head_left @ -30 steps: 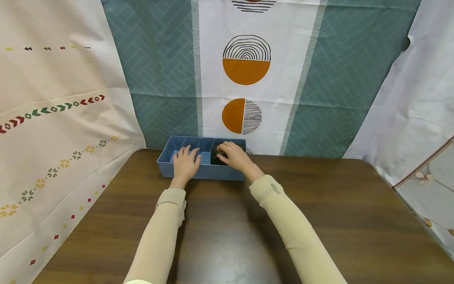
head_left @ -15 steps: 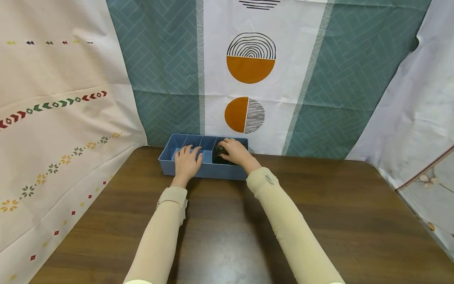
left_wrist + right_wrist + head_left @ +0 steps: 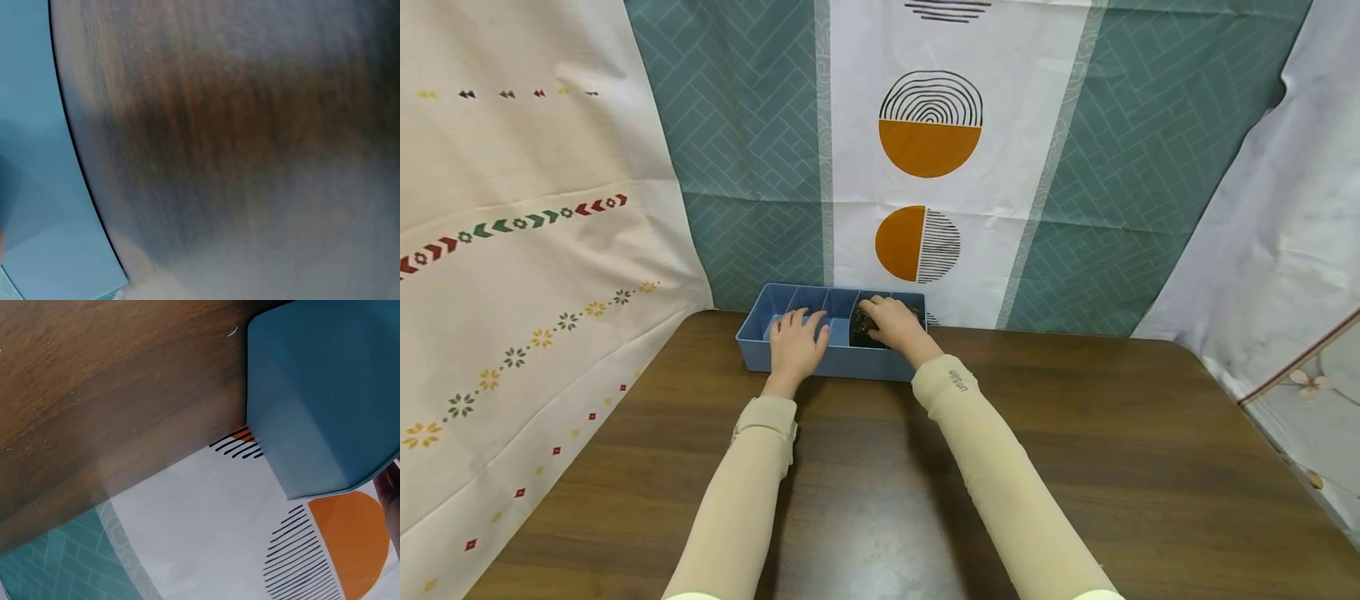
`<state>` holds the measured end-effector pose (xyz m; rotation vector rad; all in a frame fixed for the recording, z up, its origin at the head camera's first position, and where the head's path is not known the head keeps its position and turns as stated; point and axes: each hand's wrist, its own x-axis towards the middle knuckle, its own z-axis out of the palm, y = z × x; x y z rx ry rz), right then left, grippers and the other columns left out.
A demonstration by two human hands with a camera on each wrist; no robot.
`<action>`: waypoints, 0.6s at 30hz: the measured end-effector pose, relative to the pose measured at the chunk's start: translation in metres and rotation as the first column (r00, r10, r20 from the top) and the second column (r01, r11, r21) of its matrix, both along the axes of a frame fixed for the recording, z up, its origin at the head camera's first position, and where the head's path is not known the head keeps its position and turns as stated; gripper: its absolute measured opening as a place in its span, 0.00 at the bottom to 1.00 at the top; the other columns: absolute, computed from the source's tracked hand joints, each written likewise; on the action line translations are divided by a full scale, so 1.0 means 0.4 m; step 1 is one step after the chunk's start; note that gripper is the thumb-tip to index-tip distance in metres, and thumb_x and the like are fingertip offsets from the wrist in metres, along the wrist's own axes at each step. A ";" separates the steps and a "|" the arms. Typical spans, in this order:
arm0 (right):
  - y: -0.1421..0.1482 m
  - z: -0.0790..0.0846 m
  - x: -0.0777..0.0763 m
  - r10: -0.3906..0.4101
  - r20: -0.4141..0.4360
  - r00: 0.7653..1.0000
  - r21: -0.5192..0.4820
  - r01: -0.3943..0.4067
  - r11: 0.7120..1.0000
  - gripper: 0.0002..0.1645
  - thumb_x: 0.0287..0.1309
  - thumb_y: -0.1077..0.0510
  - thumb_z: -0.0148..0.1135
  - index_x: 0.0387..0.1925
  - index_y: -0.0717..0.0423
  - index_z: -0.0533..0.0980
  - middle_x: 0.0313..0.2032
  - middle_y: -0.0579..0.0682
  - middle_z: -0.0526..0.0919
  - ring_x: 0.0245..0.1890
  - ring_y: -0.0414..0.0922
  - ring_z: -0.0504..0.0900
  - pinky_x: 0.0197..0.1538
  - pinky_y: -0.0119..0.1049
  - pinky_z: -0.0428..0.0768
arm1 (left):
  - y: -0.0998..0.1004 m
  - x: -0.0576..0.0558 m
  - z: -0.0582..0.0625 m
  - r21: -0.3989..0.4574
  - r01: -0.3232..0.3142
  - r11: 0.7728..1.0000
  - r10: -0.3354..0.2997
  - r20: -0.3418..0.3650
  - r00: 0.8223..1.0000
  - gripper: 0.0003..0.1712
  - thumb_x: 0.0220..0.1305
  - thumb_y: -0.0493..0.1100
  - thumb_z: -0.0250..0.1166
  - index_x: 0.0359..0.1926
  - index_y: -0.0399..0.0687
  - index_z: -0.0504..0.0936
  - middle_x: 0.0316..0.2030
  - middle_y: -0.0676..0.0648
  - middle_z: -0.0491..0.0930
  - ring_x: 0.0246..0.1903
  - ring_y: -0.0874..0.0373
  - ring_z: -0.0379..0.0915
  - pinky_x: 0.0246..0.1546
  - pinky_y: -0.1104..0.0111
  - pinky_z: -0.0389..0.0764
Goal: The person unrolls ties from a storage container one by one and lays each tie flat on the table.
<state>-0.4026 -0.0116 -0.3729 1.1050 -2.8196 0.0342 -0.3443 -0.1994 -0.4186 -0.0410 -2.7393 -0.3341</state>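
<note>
A blue divided storage box (image 3: 831, 360) stands at the back of the table, in front of the curtain. My left hand (image 3: 793, 346) reaches over its front rim, fingers spread above the left compartments. A black, gold-speckled thing (image 3: 859, 335) lies in the right-hand part of the box; its kind cannot be told. The right hand (image 3: 895, 323) is over it with fingers and thumb curved onto it, covering much of it. In the right wrist view the end wall of the box (image 3: 319, 400) shows, with a bit of the hand (image 3: 390, 487) at the edge.
The brown wooden table (image 3: 1060, 450) spreads in front of the box and to both sides. A green and white patterned curtain (image 3: 760, 150) hangs right behind the box. Patterned cloth (image 3: 542, 292) hangs along the left, and pale cloth (image 3: 1292, 225) along the right.
The right hand has shifted slightly within the box, over the black speckled thing, and its forearm has swung a little left. My left hand stays in place on the box.
</note>
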 end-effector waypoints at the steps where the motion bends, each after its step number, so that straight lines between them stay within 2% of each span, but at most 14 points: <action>1: -0.003 -0.001 0.001 0.008 -0.020 1.000 0.024 -0.007 1.000 0.27 0.60 0.54 0.62 0.60 0.56 0.70 0.56 0.55 0.75 0.54 0.51 0.76 0.59 0.42 0.74 | -0.001 0.000 0.000 0.000 -0.001 1.000 0.001 0.001 1.000 0.25 0.72 0.55 0.42 0.63 0.57 0.70 0.63 0.40 0.66 0.64 0.42 0.59 0.63 0.46 0.58; 4: -0.011 0.000 0.006 0.014 -0.033 0.999 0.065 -0.012 0.998 0.26 0.61 0.54 0.61 0.59 0.56 0.71 0.55 0.55 0.76 0.55 0.51 0.75 0.60 0.43 0.74 | 0.000 0.000 -0.001 -0.001 -0.003 1.000 0.003 -0.003 1.000 0.24 0.72 0.55 0.43 0.63 0.56 0.71 0.63 0.40 0.67 0.64 0.42 0.59 0.63 0.46 0.58; 7: -0.019 0.004 0.010 -0.006 -0.010 1.000 0.088 0.007 0.996 0.26 0.61 0.54 0.61 0.59 0.56 0.71 0.58 0.55 0.74 0.58 0.52 0.73 0.62 0.44 0.72 | 0.000 -0.001 -0.001 -0.002 -0.010 1.000 0.010 -0.014 1.000 0.24 0.72 0.55 0.44 0.63 0.56 0.72 0.63 0.40 0.67 0.63 0.42 0.59 0.64 0.46 0.58; 15: -0.034 0.009 0.012 -0.118 0.116 0.986 0.154 0.099 0.983 0.34 0.61 0.53 0.61 0.65 0.51 0.59 0.71 0.58 0.55 0.70 0.56 0.57 0.68 0.56 0.60 | -0.001 0.001 -0.002 -0.015 -0.013 1.000 0.012 -0.035 0.999 0.25 0.71 0.59 0.45 0.62 0.56 0.72 0.62 0.41 0.69 0.61 0.42 0.63 0.62 0.46 0.60; 18: -0.036 0.003 0.007 -0.144 0.135 0.980 0.154 0.123 0.980 0.35 0.61 0.54 0.60 0.66 0.51 0.56 0.71 0.59 0.53 0.70 0.57 0.56 0.68 0.58 0.58 | 0.000 0.003 -0.002 -0.015 -0.009 1.000 0.009 -0.043 0.999 0.26 0.71 0.60 0.45 0.62 0.56 0.73 0.61 0.40 0.70 0.61 0.42 0.63 0.62 0.46 0.61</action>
